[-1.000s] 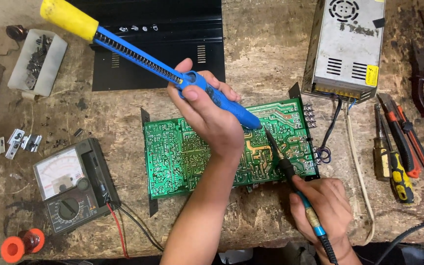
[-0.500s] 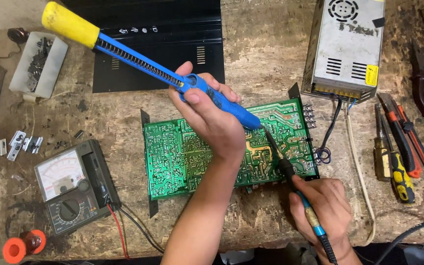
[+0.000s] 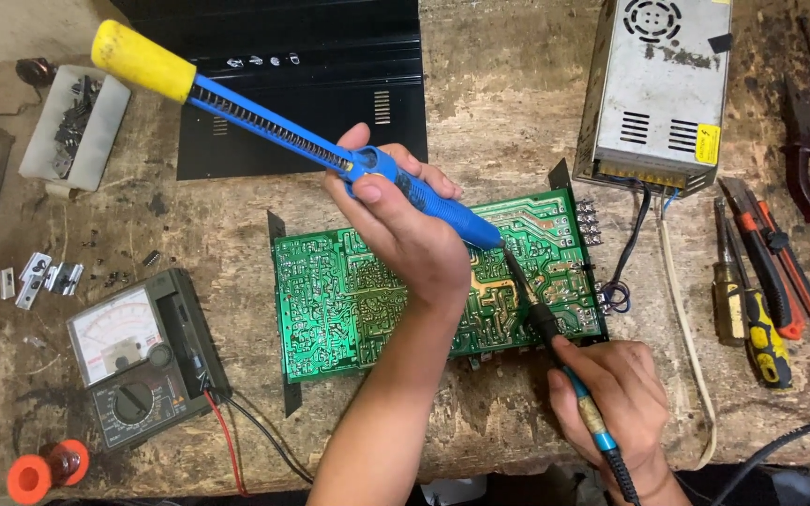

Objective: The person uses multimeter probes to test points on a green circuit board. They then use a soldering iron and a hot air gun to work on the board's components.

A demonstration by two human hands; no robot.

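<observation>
Barely anything has shifted: our left hand [image 3: 405, 225] still wraps the light, rigid desoldering pump [image 3: 330, 150] mid-barrel, tip on the fragile circuit board [image 3: 377, 290] at centre; at five o'clock, our right hand [image 3: 616, 398] pinches the soldering iron [image 3: 564, 361] by its handle.

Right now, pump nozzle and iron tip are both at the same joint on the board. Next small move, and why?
Probably fire the pump. The left hand holds the blue desoldering pump with its nozzle down on the green circuit board, right beside the soldering iron tip held by the right hand. The yellow plunger stands extended, which suggests it is not cocked; if so, press it first.
</observation>
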